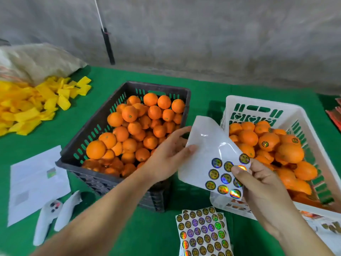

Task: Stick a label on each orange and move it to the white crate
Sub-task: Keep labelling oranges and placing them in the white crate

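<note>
A full sticker sheet [203, 231] lies nearest on the green surface [103, 76]; left hand [166, 154] grips the part-used label sheet [208, 154] steady, right hand [258, 183] pinches one label [241, 168]. Best to peel slowly from its edge; unlabelled oranges [129, 130] wait in the black crate [88, 132], labelled ones in the white crate [276, 111].

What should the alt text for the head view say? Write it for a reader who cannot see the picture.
Two bare hands hold a mostly used sticker sheet above a green table: the left hand grips its edge, the right hand pinches a label. A black crate of unlabelled oranges sits left, a white crate of labelled oranges right, full sticker sheets below.
</note>
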{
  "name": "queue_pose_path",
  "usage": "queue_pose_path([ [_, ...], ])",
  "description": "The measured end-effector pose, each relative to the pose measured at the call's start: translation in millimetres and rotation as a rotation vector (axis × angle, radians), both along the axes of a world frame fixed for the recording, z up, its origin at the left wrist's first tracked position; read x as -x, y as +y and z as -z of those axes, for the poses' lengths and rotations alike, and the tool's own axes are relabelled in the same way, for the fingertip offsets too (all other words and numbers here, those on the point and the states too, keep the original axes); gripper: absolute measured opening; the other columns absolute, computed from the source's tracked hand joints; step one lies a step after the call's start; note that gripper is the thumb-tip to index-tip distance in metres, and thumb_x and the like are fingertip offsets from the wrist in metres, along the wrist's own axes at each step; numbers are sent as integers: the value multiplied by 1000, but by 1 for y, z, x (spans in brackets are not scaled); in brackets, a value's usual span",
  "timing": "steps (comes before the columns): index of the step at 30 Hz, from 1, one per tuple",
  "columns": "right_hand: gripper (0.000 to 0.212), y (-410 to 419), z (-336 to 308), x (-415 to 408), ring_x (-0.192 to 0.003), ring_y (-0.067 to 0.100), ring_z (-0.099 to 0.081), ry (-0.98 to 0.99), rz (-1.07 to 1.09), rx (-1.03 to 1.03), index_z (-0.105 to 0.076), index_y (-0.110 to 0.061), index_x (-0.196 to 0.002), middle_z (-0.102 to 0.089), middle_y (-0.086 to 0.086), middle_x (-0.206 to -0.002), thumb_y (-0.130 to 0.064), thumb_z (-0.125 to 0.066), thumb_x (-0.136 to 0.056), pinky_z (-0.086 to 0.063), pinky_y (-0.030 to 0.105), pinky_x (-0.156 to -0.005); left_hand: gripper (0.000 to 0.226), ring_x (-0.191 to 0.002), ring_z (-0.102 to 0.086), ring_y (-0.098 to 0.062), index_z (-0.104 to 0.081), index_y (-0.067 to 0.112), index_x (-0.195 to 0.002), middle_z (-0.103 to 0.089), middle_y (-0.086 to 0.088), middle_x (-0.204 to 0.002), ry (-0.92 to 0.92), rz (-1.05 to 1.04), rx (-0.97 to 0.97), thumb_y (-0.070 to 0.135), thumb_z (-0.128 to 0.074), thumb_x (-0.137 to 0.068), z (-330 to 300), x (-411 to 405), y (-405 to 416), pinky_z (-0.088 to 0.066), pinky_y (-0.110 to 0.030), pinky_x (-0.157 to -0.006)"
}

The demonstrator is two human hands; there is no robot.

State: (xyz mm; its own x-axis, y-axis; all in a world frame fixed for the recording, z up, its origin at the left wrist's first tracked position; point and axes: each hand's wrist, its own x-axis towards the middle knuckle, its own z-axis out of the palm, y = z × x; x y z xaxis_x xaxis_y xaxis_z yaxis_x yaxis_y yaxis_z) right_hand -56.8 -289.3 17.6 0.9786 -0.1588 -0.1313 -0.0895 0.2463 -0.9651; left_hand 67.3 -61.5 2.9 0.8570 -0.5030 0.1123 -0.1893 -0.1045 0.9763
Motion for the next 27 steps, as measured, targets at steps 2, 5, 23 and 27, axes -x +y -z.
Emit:
queue_pose_path([
  [2, 37, 1, 0, -8, -116, 32, -74, -21, 51, -61, -74, -19, -127, -74, 13, -129, -17, -66, -90, -63, 44, -88, 32, -108, -67, -7, -59, 32, -133, -71, 16, -111, -57, -327, -162, 44, -51, -104, 14, -43, 1, -54, -27, -87],
  [5, 42, 6, 3, -14, -114, 33, -74, -14, 85, -139, -72, -18, -128, -75, 13, -128, -14, -68, -86, -65, 46, -82, 33, -121, -58, -27, -57, 28, -135, -61, 3, -129, -139, -456, -691, 29, -51, -103, 43, -108, 2, -52, -40, -96],
  [23, 42, -1, 14, -20, -114, 32, -74, -44, 174, -186, -74, -18, -125, -75, 15, -127, -7, -64, -86, -64, 37, -78, 72, -85, -70, -21, -37, 29, -127, -63, -1, -101, 260, -403, -533, 44, -87, -77, 41, -156, 8, -61, -36, -64],
  [27, 58, 11, 5, -10, -124, 26, -70, -158, 179, -33, -62, -38, -139, -74, 9, -131, -18, -73, -85, -62, 39, -91, 82, -98, -72, -16, -69, 22, -128, -75, 1, -112, 610, -67, 359, 62, -94, -60, -20, -46, 33, -60, -28, -79],
])
